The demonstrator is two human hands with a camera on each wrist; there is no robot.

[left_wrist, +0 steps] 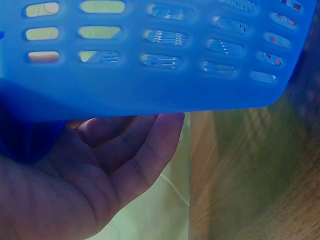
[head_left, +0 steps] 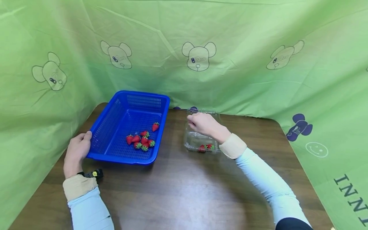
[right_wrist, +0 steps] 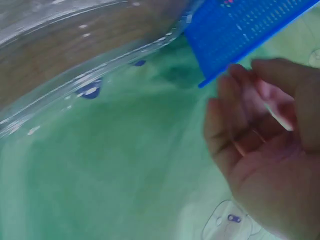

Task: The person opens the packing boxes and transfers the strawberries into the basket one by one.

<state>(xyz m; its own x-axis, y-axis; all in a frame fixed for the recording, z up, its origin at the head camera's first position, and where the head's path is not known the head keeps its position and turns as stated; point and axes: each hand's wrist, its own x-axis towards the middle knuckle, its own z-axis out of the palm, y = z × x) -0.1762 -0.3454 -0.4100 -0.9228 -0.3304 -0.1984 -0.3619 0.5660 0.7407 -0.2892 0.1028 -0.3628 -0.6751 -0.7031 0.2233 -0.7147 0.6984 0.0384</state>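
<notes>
My left hand (head_left: 77, 148) holds a blue plastic basket (head_left: 120, 158) at its near left corner, thumb at the rim. In the left wrist view its fingers (left_wrist: 145, 155) curl beneath the basket's bottom edge. Several red strawberries (head_left: 136, 139) with green leaves lie in the basket, mostly towards its near right part. My right hand (head_left: 204, 124) is above a clear plastic box (head_left: 191, 140). Its fingers are loosely bent, and the right wrist view shows nothing between them. Two strawberries (head_left: 202, 148) lie at the box's near end.
A brown wooden table (head_left: 178, 195) carries the basket and the box. Green cloth (head_left: 161, 70) with printed bear heads hangs behind and along both sides. A black wristband (head_left: 96, 173) with a small device is on my left wrist.
</notes>
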